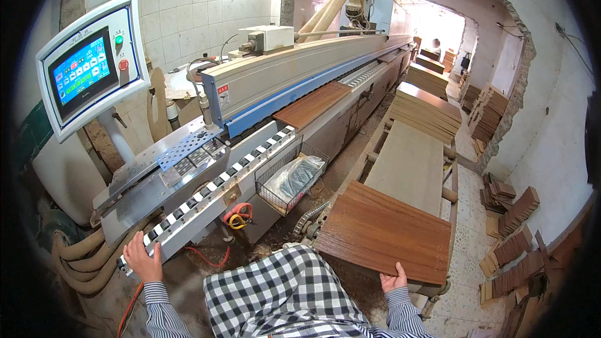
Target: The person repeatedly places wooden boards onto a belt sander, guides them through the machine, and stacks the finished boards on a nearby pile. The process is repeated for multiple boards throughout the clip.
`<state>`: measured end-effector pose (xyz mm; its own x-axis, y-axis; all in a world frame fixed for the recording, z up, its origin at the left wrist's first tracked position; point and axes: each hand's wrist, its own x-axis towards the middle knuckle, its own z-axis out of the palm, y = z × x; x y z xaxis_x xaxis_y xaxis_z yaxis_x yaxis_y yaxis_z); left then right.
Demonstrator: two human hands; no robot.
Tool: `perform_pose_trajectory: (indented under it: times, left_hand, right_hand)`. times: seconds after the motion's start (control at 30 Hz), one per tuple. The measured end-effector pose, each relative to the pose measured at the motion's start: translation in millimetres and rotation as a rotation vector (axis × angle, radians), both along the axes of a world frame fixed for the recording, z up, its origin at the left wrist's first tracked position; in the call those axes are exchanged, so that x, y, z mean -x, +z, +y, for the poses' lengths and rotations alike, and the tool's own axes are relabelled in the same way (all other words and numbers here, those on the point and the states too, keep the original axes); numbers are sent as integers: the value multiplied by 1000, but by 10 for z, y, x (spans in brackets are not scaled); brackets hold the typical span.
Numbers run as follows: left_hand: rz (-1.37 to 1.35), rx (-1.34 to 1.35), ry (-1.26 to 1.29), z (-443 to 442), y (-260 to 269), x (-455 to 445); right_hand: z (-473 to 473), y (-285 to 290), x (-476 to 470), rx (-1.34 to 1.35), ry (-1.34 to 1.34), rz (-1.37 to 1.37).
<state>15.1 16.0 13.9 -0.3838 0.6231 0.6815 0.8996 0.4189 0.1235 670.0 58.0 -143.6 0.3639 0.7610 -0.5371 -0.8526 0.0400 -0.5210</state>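
Observation:
My left hand [142,257] rests over the near end of a roller rail [220,181] with black and white rollers, and it holds nothing. My right hand [393,281] is at the front edge of a brown wood-grain panel [382,234], thumb up against the edge and fingers partly hidden below it. That panel lies on top of similar brown panels, slightly fanned out, at the near end of a roller conveyor. Another brown panel [314,104] sits in the long edge-banding machine [291,68], along its blue guard.
A control panel with a lit touchscreen [80,72] stands at left. Below the rail are a wire basket [292,178] holding a plastic bag, and orange-handled scissors [238,216]. Board stacks [426,111] line the conveyor [407,164]. Wood strips [516,213] lean at right; a person [436,46] is far back.

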Motion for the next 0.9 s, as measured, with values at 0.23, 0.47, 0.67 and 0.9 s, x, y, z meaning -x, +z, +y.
perform_pose_trajectory:
  times: [0.23,0.47,0.67,0.9]
  left_hand:
    - [-66,103,-65,-193,117,-19]
    - [-302,124,-492,-436,599,-1130]
    - [-199,273,-516,-814,501,-1510]
    - [-157,9,-15,-1375,357,-936]
  right_hand:
    - [-142,217,-90,-239,206,-87]
    - [150,808,838,-397,495,-211]
    - [521,1211,2196,-385,926,-102]
    - [719,1511,3667,-453,1386,62]
